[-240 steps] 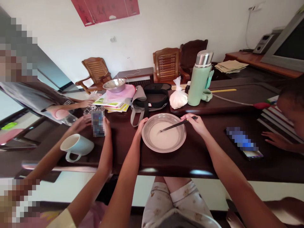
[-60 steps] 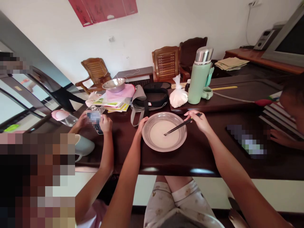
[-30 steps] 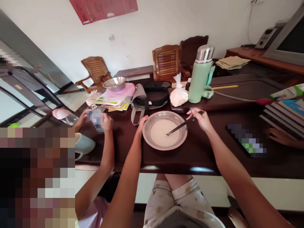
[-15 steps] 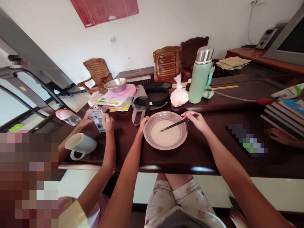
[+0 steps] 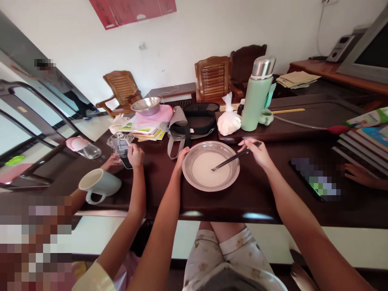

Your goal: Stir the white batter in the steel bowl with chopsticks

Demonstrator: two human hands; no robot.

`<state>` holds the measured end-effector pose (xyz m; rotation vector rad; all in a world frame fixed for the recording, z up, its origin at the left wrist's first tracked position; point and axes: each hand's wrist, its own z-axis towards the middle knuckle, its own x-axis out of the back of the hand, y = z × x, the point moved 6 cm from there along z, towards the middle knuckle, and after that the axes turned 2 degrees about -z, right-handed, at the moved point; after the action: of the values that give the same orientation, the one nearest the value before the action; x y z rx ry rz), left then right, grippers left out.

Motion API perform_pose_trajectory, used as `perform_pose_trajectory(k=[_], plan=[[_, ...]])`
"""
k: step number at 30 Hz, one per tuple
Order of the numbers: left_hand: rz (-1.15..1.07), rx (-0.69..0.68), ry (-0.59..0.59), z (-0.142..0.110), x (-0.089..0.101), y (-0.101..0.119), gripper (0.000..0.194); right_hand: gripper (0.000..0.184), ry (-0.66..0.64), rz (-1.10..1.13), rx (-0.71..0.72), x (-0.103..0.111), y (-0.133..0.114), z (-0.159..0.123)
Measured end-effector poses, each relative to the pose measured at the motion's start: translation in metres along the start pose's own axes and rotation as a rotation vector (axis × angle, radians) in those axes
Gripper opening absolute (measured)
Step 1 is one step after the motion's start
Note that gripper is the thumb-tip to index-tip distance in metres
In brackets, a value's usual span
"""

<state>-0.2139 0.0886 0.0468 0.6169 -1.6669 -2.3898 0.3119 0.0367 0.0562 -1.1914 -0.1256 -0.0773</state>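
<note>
A shallow steel bowl (image 5: 235, 171) of white batter sits on the dark wooden table (image 5: 248, 198) in front of me. My left hand (image 5: 182, 155) grips the bowl's left rim, fingers curled over the edge. My right hand (image 5: 256, 151) is closed on a pair of dark chopsticks (image 5: 232, 159), whose tips dip into the batter near the bowl's middle.
A person at my left holds a phone (image 5: 123, 151) near a pale green mug (image 5: 98, 185). Behind the bowl stand a green thermos (image 5: 257, 97), a tied white bag (image 5: 228, 121) and a black bag (image 5: 194, 123). Another phone (image 5: 315, 180), a person's hand (image 5: 359, 174) and stacked books (image 5: 362, 137) lie right.
The chopstick tips have swept from the left of the batter to the middle as my right hand shifted slightly right. The person's phone at the left has tilted and moved a little.
</note>
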Motion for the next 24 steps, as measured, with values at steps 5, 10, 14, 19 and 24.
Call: perform_pose_trajectory(k=[5, 10, 14, 19, 24], plan=[[0.003, -0.001, -0.001, -0.002, -0.004, 0.003, 0.057, 0.035, -0.079, -0.006, 0.021, -0.006, -0.001, 0.0], [-0.019, 0.052, -0.017, 0.002, -0.002, -0.002, 0.057, 0.039, 0.004, -0.004, -0.002, 0.001, 0.002, 0.002], [-0.13, 0.069, -0.035, 0.001, -0.003, -0.004, 0.049, 0.039, -0.072, -0.018, 0.007, -0.006, 0.001, 0.001], [-0.139, 0.04, -0.026, -0.004, -0.019, 0.004, 0.048, 0.04, 0.03, -0.004, -0.001, 0.001, 0.0, 0.001], [-0.269, 0.047, -0.139, -0.019, -0.025, 0.044, 0.029, 0.036, -0.061, 0.022, 0.0, -0.006, 0.0, 0.001]])
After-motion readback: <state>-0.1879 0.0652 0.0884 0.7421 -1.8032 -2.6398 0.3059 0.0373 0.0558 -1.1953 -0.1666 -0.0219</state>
